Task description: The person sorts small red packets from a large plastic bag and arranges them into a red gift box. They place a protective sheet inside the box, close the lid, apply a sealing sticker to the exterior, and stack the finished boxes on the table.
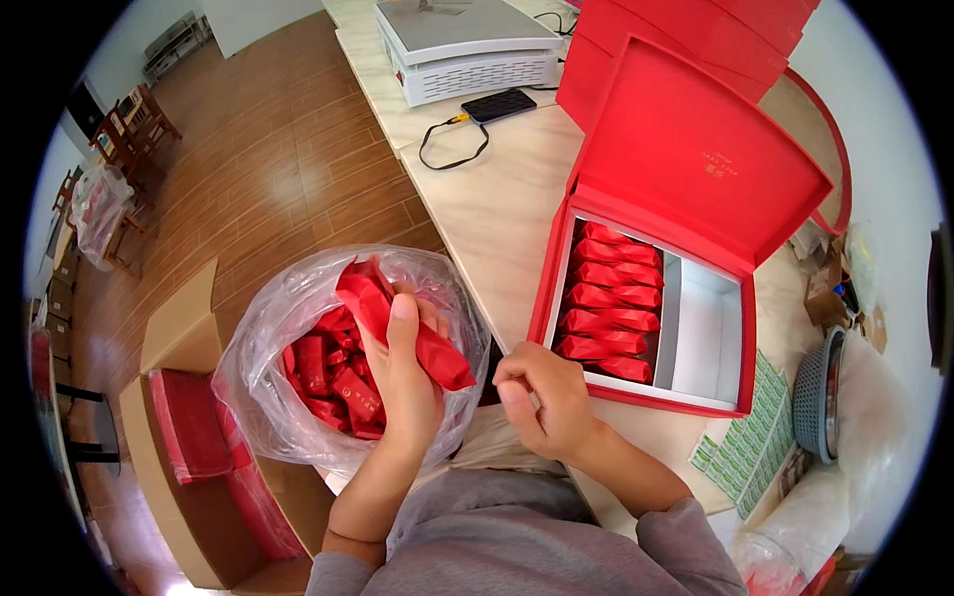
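My left hand (pixel 405 387) is closed around a bunch of red foil packets (pixel 370 303), raised over a clear plastic bag (pixel 263 397). Inside that bag lie many more loose red packets (pixel 323 368). My right hand (pixel 549 399) is curled into a loose fist beside the near left corner of an open red gift box (pixel 651 395); nothing shows in its fingers. The left compartment of the box holds a row of red packets (pixel 608 320). Bare white lining shows in its right compartment (pixel 708 338). The box lid (pixel 701 159) stands tilted back.
A cardboard carton (pixel 169 517) sits at the left by the bag. On the table (pixel 497 228) are a white appliance (pixel 477 74), a phone (pixel 499 105) with a cable, green sticker sheets (pixel 745 437) and a grey basket (pixel 817 397). Red boxes (pixel 686 40) are stacked behind.
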A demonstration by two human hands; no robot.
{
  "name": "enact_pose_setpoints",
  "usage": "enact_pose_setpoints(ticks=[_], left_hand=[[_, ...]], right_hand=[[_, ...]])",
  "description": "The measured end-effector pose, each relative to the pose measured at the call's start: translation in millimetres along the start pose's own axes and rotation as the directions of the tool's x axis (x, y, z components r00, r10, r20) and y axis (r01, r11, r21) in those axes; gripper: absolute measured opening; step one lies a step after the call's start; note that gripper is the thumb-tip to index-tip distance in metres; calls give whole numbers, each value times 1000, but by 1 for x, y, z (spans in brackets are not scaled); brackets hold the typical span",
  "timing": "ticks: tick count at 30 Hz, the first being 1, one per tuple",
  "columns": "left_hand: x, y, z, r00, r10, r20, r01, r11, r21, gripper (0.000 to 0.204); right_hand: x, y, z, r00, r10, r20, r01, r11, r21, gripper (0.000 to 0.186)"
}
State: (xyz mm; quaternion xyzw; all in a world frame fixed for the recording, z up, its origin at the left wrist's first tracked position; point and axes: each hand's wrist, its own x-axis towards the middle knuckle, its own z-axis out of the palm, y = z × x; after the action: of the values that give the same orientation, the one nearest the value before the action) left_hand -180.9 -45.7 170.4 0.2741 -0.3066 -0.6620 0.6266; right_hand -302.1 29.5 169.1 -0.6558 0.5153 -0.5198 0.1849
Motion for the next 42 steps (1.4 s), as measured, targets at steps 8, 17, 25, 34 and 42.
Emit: enact_pose_setpoints(ticks=[8, 17, 25, 34, 42], left_hand=[[-12, -18, -2, 942, 332, 41, -334, 925, 182, 30], [-8, -25, -12, 992, 47, 115, -25, 982, -189, 64], [-28, -31, 14, 868, 112, 483, -286, 909, 304, 81], [36, -48, 30, 412, -355, 839, -706, 458, 541, 69], [38, -92, 49, 255, -405, 878, -937, 123, 328, 67]], right_hand=[[2, -8, 10, 939, 270, 211, -261, 963, -70, 26], [11, -3, -8, 860, 475, 184, -495, 865, 82, 38], [-6, 12, -34, 612, 540, 577, -759, 197, 621, 45], [-46, 9, -158, 760, 650, -5, -616, 723, 312, 27], [-41, 21, -163, 889, 407, 207, -387, 913, -131, 27]])
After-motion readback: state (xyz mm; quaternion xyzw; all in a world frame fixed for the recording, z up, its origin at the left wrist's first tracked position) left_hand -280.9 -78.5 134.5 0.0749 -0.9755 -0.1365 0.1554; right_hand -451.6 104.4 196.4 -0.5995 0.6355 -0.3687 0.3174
